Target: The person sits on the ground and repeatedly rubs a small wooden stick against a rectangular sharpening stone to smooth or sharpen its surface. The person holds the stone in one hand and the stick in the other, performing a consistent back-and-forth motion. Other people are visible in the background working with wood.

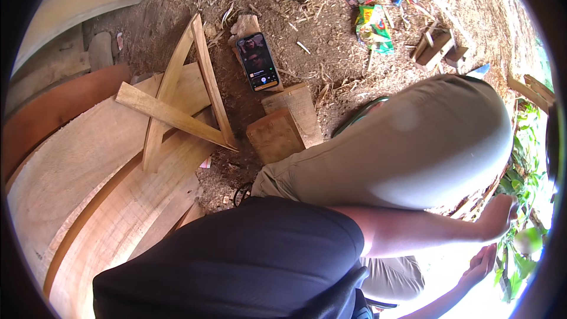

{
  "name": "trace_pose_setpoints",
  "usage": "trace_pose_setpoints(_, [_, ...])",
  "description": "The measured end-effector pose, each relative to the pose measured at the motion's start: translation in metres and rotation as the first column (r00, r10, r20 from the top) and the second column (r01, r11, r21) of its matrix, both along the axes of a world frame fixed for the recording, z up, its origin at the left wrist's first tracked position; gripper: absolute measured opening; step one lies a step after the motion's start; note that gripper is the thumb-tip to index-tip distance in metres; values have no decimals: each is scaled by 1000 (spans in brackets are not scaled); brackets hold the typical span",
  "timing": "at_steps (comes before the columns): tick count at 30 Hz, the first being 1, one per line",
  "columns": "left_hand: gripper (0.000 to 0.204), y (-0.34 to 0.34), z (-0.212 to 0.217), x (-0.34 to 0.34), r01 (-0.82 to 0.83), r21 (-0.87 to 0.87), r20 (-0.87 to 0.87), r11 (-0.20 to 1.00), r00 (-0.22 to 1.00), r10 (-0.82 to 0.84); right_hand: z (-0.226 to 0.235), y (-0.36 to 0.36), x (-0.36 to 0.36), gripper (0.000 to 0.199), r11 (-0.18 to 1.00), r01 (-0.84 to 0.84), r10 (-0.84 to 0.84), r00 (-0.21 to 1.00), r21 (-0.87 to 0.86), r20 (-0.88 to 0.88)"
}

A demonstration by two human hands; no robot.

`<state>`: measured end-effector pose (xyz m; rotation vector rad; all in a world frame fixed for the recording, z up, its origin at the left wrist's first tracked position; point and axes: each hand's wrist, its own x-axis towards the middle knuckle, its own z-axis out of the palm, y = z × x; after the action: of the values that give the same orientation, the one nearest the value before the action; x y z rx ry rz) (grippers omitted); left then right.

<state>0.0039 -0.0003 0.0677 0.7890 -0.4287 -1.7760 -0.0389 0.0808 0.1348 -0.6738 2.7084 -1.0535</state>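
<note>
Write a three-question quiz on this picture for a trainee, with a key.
1. True or false: the black rectangular phone has a lit screen.
2. In the picture, the shiny green-and-yellow packet lies on which side of the phone: a) left b) right c) directly below?
3. Which hands show near the green leafy plants?

Key:
1. True.
2. b.
3. Both: the bare left hand and bare right hand.

Phone (258, 62) & green pkt (374, 29) txt too small to read.
</note>
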Motion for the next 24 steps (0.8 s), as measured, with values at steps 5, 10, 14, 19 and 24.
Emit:
trace_pose_setpoints(5, [15,-2,-7,19,227,-96,-31,969,973,-231,-13,38,-109,13,810,-275,499,-142,-518,855])
trace_pose_setpoints(10, [13,-1,-13,45,430,-126,105,894,902,-419,-46,47,-133,25,981,-163,195,785,-108,588])
trace_pose_setpoints(14, [9,8,-28,16,392,-66,260,918,895,-363,-66,59,-160,22,779,-619,625,779,103,-42])
trace_pose_setpoints(19, [22,4,-58,11,358,-102,541,928,803,-250,-90,39,-89,16,726,-658,630,520,200,-577])
trace_pose_setpoints(24, [24,-6,-92,7,518,-47,502,854,752,-428,-107,49,-70,23,802,-566,596,734,-193,325])
